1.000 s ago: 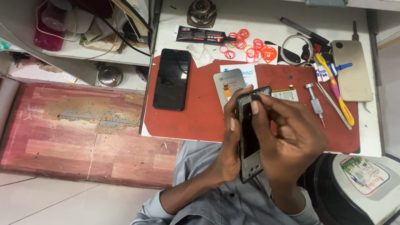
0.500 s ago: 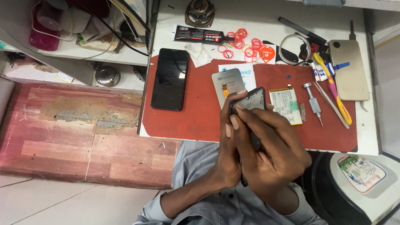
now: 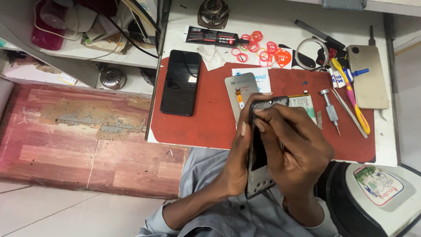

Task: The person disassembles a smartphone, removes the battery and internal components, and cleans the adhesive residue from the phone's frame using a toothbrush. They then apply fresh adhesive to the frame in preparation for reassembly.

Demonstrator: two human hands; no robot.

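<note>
Both hands clasped around a phone frame above the red mat.

Left hand (image 3: 237,162) gripping the phone frame (image 3: 259,149) along its edge, right hand (image 3: 294,149) folded over it, fingertips pressed at the top; black phone (image 3: 180,82) lying flat nearby, screwdriver (image 3: 330,109) just beside on red mat (image 3: 210,127).

- Even indoor light, bright, no hard shadows.
- Soft shade under both hands on the red mat (image 3: 210,127), and beneath the shelf at far left.
- Faint sheen on the black phone screen (image 3: 180,82) and on the gold phone back (image 3: 369,77) at right.
- White desk top (image 3: 280,17) at far edge runs near overexposed.
- Focus mostly sharp; slight softness on the fingers.
- Wide-lens bending at frame edges.
</note>
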